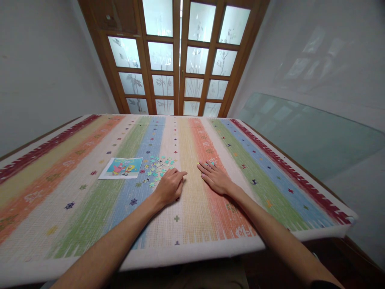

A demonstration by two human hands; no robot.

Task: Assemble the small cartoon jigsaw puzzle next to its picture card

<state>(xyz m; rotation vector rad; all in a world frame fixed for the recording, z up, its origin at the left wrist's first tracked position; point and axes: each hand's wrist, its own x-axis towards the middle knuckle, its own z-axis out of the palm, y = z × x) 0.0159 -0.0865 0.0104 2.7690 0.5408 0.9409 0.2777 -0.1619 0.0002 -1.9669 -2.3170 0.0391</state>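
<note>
My left hand [171, 186] is curled beside a loose heap of jigsaw puzzle pieces [156, 171], mostly turquoise. Its index finger points to the right, and whatever its other fingers hold, if anything, is hidden. My right hand [215, 177] lies palm down on the orange stripe of the tablecloth, fingers stretched out. A few turquoise and yellow puzzle pieces [213, 163] peek out at its fingertips, partly covered. Left of the heap lies a printed picture sheet [121, 168] with a pink and a yellow cartoon figure.
A striped tablecloth [90, 216] with small printed motifs covers the wide table. Behind the far edge stand wooden doors [179, 80] with frosted glass panes. A pale glass panel [306, 136] leans by the wall at the right.
</note>
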